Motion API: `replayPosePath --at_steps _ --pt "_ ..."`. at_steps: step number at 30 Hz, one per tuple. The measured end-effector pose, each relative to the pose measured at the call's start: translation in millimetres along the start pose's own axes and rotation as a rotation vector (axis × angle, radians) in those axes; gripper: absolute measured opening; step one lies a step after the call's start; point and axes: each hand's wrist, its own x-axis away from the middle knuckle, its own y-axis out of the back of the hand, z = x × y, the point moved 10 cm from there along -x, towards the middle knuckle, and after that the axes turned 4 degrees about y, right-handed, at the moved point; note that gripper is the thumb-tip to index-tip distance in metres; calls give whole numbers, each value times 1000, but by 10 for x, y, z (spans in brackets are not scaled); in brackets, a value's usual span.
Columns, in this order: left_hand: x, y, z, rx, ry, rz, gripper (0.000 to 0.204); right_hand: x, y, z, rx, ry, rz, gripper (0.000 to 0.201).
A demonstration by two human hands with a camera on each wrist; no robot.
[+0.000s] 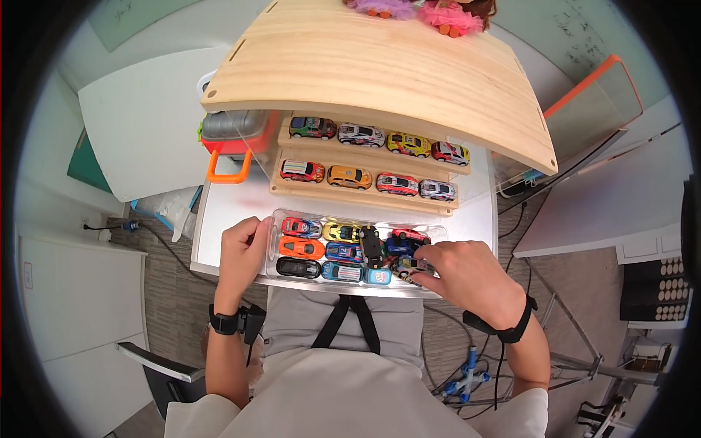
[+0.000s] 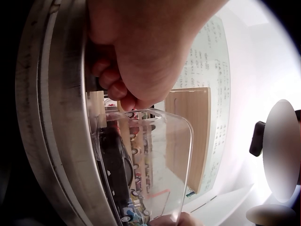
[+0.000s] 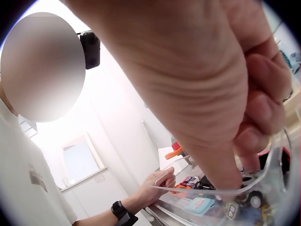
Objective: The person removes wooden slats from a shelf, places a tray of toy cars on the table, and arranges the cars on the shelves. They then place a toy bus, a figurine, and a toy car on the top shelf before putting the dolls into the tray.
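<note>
A clear plastic bin (image 1: 273, 255) is set lengthwise at the near edge of the white counter (image 1: 234, 201), where both ends can be reached easily. At its right end, the grey toy car (image 1: 414, 266) is pinched between the thumb and forefinger of the right hand (image 1: 475, 274); the other fingers are curled. The car is within the bin, close to its wall, and appears to be gripped from above because its neighbours leave little room at the sides.

The left hand (image 1: 244, 244) is placed at the opposite end with its fingers curled, apparently touching the wall so that the bin is steadied. Whether the rim is pinched by that grip cannot be told.

On the left side of the bin, cars are laid lengthwise in short rows, among them an orange car (image 1: 301, 248) and a black car (image 1: 298, 268), an arrangement by which space is probably saved. An upside-down or tilted dark car (image 1: 372, 247) is turned crosswise beside them; which of the two cannot be told.

Behind the bin, eight cars are displayed on a stepped wooden rack (image 1: 365, 202), four to a tier, the back row raised, presumably so that it is not hidden.
</note>
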Motion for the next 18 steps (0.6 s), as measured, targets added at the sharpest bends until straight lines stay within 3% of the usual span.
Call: replayPosePath --at_steps 7,13,18 --pt "8 8 -22 -7 -4 -18 39 -67 74 57 -96 52 -98 17" --pt "7 8 -35 5 -6 -10 38 -69 142 90 23 51 -165 11" --pt "12 4 -64 12 4 -13 36 -236 231 404 -40 234 -280 19"
